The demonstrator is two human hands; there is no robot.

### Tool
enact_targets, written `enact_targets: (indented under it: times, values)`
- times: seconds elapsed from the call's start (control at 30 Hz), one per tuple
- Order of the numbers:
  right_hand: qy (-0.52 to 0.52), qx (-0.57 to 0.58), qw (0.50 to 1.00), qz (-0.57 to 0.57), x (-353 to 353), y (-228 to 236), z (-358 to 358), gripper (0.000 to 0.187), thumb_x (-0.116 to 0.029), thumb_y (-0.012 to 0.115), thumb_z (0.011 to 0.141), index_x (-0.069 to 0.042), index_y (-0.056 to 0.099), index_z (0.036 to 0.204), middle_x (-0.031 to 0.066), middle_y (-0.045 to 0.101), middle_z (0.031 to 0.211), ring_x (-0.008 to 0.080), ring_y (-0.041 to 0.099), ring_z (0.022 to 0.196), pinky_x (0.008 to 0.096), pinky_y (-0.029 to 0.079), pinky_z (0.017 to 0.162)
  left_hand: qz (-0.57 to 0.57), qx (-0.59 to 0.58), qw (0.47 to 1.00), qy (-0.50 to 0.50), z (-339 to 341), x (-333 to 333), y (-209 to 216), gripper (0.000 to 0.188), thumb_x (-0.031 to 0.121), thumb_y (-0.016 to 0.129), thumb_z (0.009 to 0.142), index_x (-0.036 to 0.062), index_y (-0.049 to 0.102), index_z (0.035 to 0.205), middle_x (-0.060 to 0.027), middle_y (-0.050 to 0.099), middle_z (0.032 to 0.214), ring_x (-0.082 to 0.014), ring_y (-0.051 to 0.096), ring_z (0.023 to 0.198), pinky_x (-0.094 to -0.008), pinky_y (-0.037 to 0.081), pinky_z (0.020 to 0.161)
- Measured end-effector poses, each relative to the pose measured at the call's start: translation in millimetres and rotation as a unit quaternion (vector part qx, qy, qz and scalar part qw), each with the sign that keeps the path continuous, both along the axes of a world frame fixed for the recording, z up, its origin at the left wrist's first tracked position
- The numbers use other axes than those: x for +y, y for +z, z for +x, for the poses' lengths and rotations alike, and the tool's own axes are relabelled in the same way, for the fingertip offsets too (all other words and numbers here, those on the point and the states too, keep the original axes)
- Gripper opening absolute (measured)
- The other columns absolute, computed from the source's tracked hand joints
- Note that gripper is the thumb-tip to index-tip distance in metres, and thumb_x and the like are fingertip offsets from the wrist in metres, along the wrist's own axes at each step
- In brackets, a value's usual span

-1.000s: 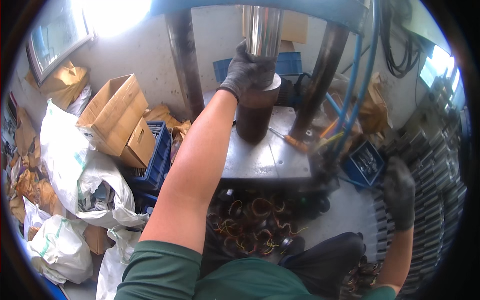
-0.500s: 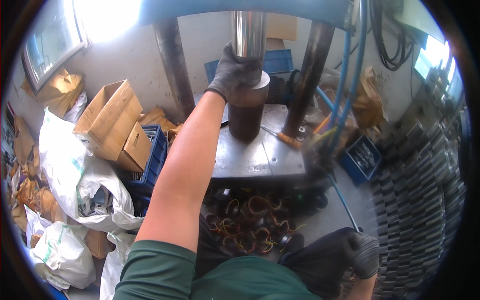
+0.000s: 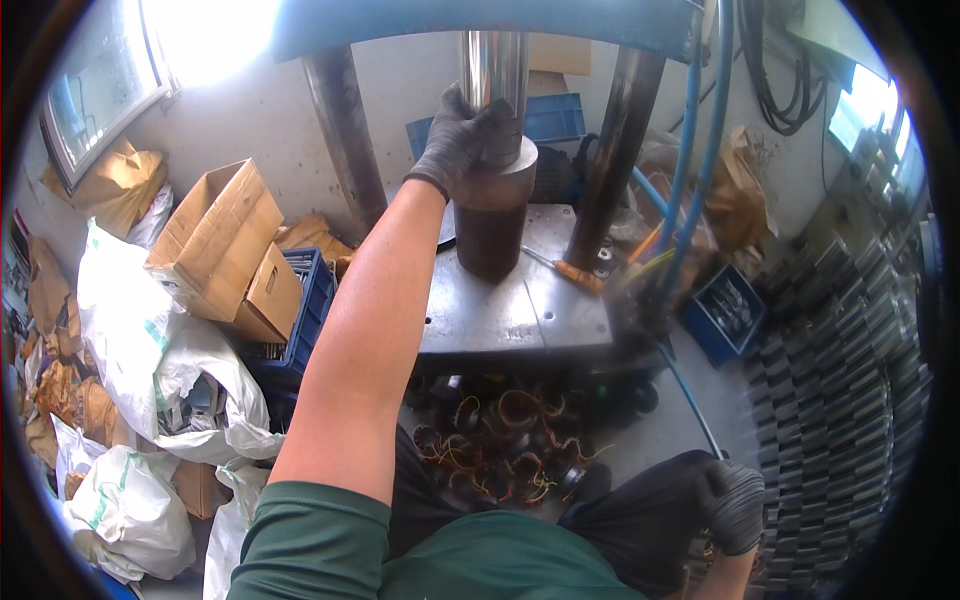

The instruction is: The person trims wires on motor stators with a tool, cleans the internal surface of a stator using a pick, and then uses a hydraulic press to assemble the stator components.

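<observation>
My left hand (image 3: 472,138), in a dark grey glove, reaches up and is closed around the lower end of the shiny press ram (image 3: 492,65). The fingers hide part of where the ram meets the piece below. Just under the hand, a thick upright metal cylinder (image 3: 492,230), pale at the top and dark brown lower down, stands on the steel press plate (image 3: 480,325). At the lower right my right hand (image 3: 735,508), gloved alike, is closed around the end of a thin blue-grey lever (image 3: 692,400). An orange-handled screwdriver (image 3: 580,278) lies on the plate right of the cylinder.
Dark steel columns (image 3: 345,135) flank the ram under a blue crossbeam (image 3: 480,15). Stacked metal parts (image 3: 830,430) line the right side, near a blue bin (image 3: 725,315). Wired coils (image 3: 515,450) lie beneath the plate. Cardboard boxes (image 3: 215,240) and white sacks (image 3: 125,310) fill the left.
My left hand's fingers have shifted slightly higher around the ram's lower end. My right hand has moved a little to the right with the lever. The cylinder stays in place.
</observation>
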State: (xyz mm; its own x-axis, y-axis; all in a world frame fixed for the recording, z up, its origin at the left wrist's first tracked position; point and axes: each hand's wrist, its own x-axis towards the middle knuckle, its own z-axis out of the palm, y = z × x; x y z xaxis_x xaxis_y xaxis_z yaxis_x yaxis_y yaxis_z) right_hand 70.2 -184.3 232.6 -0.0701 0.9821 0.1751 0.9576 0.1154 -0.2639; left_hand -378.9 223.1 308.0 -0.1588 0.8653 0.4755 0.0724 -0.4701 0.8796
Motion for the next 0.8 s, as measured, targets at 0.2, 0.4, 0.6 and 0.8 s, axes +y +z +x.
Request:
enact_targets:
  times: [0.2,0.4,0.6,0.8]
  values:
    - [-0.005,-0.026,1.000,-0.007,0.4,-4.2,6.2,0.019,-0.018,0.076,0.082,0.000,0.073,0.089,0.0267,0.067,0.080,0.0480,0.067,0.077,0.0526,0.053,0.068,0.007,-0.002,1.000,-0.010,-3.2,3.6,-1.2,0.081,0.032,0.093,0.081,0.0018,0.051,0.143,-0.0153,0.068,0.123,-0.0251,0.069,0.111,-0.0384,0.058,0.098]
    - [-0.014,-0.036,0.999,-0.016,-0.3,-7.5,8.2,0.020,-0.018,0.077,0.081,0.000,0.073,0.090,0.0262,0.068,0.081,0.0476,0.067,0.077,0.0528,0.053,0.069,0.006,-0.008,1.000,0.002,3.3,-6.4,2.7,0.081,0.034,0.093,0.082,0.0006,0.051,0.142,-0.0167,0.068,0.124,-0.0238,0.068,0.112,-0.0376,0.058,0.097]
    - [-0.007,-0.053,0.999,-0.002,0.5,-8.7,7.6,0.019,-0.017,0.077,0.081,0.000,0.073,0.088,0.0262,0.068,0.080,0.0468,0.067,0.077,0.0528,0.052,0.069,-0.018,0.041,0.999,-0.016,1.4,-14.9,9.6,0.089,0.040,0.092,0.083,0.0029,0.045,0.148,-0.0161,0.065,0.132,-0.0260,0.064,0.123,-0.0396,0.052,0.109]
    - [0.000,-0.033,0.999,-0.016,1.0,-5.4,8.4,0.020,-0.016,0.076,0.081,0.000,0.074,0.091,0.0264,0.069,0.082,0.0465,0.068,0.077,0.0518,0.053,0.070,-0.043,0.070,0.997,-0.011,0.0,-19.6,15.7,0.088,0.036,0.095,0.080,0.0022,0.046,0.145,-0.0163,0.066,0.130,-0.0265,0.066,0.120,-0.0399,0.054,0.108]
